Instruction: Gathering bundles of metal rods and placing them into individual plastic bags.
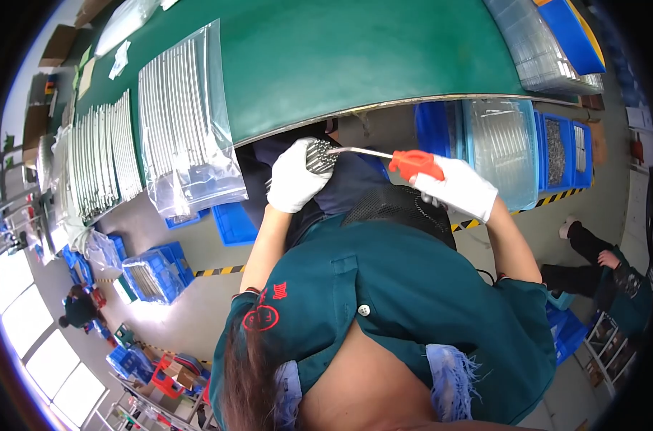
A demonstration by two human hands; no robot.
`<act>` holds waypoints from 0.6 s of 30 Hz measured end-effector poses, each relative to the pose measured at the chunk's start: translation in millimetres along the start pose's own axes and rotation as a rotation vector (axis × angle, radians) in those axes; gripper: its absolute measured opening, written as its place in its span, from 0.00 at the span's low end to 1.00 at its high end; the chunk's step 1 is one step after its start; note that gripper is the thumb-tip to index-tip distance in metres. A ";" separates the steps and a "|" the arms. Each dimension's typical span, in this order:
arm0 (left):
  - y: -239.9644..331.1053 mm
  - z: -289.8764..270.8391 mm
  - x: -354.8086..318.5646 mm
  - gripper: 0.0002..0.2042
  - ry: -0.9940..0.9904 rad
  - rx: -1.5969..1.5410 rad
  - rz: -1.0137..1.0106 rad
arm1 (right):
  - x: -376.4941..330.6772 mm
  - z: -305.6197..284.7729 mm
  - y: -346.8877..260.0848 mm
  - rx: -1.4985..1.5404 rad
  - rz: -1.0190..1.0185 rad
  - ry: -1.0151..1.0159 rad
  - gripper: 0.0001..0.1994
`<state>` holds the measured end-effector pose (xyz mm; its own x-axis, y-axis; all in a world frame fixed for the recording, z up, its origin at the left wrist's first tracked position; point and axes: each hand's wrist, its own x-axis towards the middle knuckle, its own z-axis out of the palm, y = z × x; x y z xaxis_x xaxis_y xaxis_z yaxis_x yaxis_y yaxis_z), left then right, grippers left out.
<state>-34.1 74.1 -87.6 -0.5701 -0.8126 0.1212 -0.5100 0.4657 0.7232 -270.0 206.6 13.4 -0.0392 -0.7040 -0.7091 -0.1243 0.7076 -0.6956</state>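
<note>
My left hand (296,178), in a white glove, is wrapped round a bundle of thin metal rods (320,156) whose dark-tipped ends point up. The rest of the bundle is mostly hidden by the hand. In the white-gloved right hand (461,190) I grip an orange-red oil can (415,164) with a long, slightly bent metal spout (369,151). The spout reaches left, and its tip is right at the rod ends; whether it touches them I cannot tell. Both hands are above my lap, in front of the table edge.
On the green table (362,50) lie a clear bag of long metal strips (186,108) and a row of loose strips (104,154). Clear trays (538,47) are stacked at the far right. Blue bins (556,151) with metal parts stand to the right; another person (613,269) is beyond.
</note>
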 end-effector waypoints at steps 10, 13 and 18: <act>-2.7 2.7 1.5 0.16 0.010 -0.013 0.018 | 8.4 -5.1 5.4 -0.237 -0.050 0.102 0.21; -6.4 5.0 -0.1 0.16 0.027 0.017 0.046 | -3.9 -1.8 -4.9 0.003 0.029 -0.071 0.19; -4.3 3.9 -0.2 0.16 0.020 0.006 0.051 | -2.4 -4.1 -3.6 -0.086 0.046 0.015 0.20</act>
<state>-34.4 73.6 -93.4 -0.5825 -0.7945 0.1718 -0.4842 0.5089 0.7117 -273.5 205.5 18.0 -0.0617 -0.6724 -0.7376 -0.2067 0.7316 -0.6496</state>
